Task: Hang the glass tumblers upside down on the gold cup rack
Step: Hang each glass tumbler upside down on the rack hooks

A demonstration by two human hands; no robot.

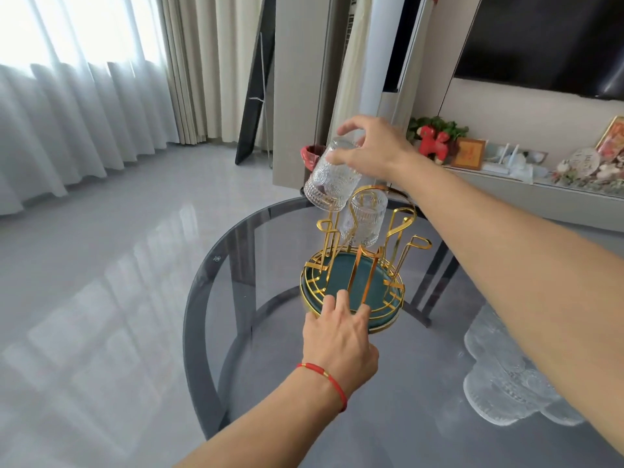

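Observation:
The gold cup rack (400,228) stands on a round green tray (388,320) in the middle of a dark glass table. One patterned glass tumbler (366,219) hangs upside down on a rear prong. My right hand (371,150) grips the base of a second tumbler (332,179), held mouth down and tilted, just above the rack's left prong. My left hand (339,336) rests with its fingers on the near rim of the green tray. Other tumblers (499,376) stand on the table at the right, partly hidden under my right forearm.
The round glass table (253,332) has a dark frame beneath it, and its left edge drops to a glossy grey floor. A low shelf (506,184) with ornaments runs behind at the right. Curtains hang at the left.

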